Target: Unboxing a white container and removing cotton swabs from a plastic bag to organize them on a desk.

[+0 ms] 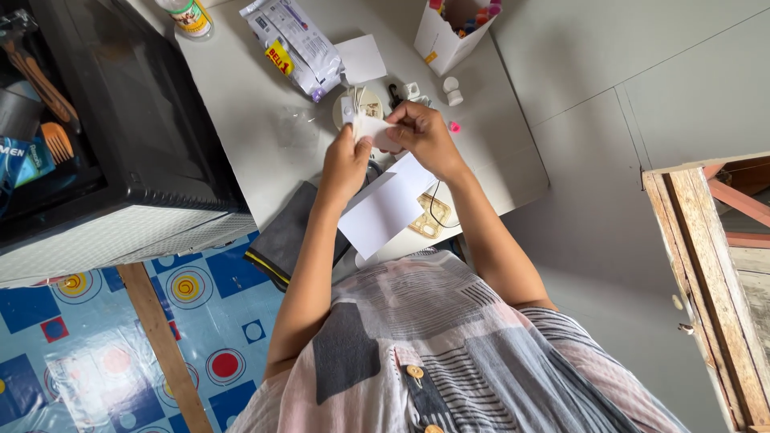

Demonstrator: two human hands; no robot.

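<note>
Here both hands (385,140) pinch white paper (375,131).

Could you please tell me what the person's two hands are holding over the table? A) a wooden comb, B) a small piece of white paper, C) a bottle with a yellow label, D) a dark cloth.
B: the left hand and the right hand both pinch a small piece of white paper between them above the table, with larger white sheets lying below.
</note>
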